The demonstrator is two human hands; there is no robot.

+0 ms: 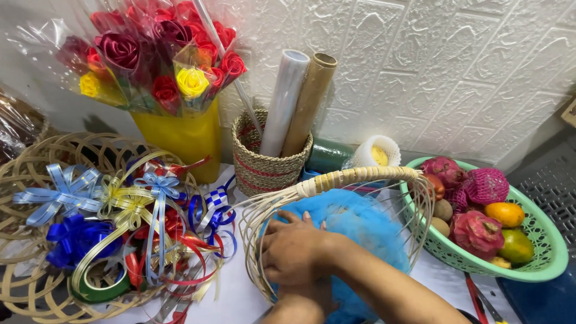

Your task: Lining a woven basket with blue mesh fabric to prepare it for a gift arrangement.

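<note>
White embossed wall panels back a crowded white table (240,294), where a person's right hand (294,249) lies fingers-down on blue tissue (360,225) inside a pale wicker basket (336,180). Whether those fingers pinch the tissue cannot be told. Beneath that hand, the left hand (300,306) is mostly covered and cropped by the frame edge, its grip unreadable. Above the hands, the basket's handle arches left to right. Right of them sits a green fruit bowl (540,267); left, ribbon bows (126,204).
</note>
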